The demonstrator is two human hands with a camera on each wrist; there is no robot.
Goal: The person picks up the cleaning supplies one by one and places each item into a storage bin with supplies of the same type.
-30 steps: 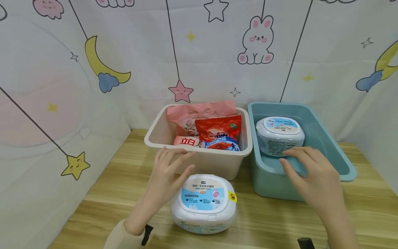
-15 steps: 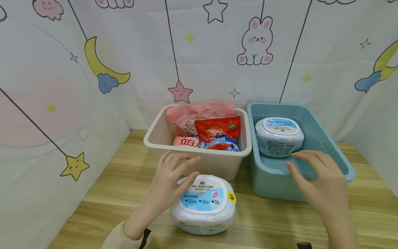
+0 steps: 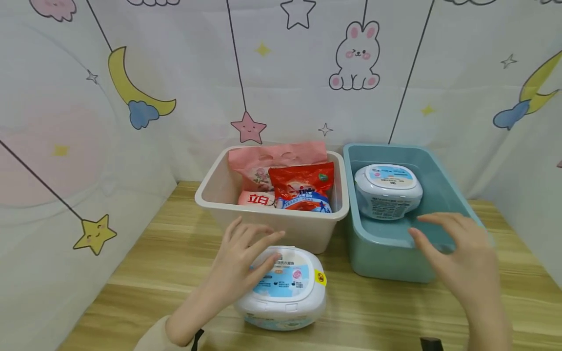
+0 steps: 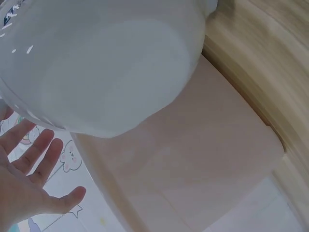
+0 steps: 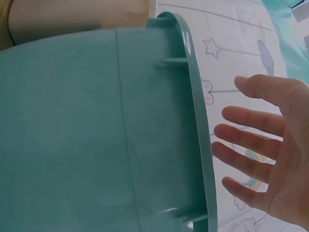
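A white tub of laundry pods [image 3: 285,307] with a blue-and-white lid label sits on the table. My left hand [image 3: 241,258] hovers over its left side, fingers apart and loosely bent, holding nothing. In the left wrist view the tub's pale side [image 4: 111,72] fills the upper left, above that hand's spread fingers. A matching tub [image 3: 388,195] stands inside the teal bin [image 3: 395,258], turned the other way round. Over the bin's front right part is my right hand [image 3: 465,263], fingers spread and thumb apart. The right wrist view shows its palm bare, beside the bin's rim.
A cream bin [image 3: 272,224] stands behind the front tub, against the teal bin's left. Inside lie a pink bag [image 3: 254,168], a red laundry detergent bag [image 3: 303,187] and a pink-and-white pack [image 3: 256,199]. A white cartoon-print curtain [image 3: 285,73] hangs behind the wooden table [image 3: 153,273].
The left hand has shifted right, covering more of the front tub's lid. My right hand has drawn slightly right, away from the tub in the bin. The head view has turned slightly right.
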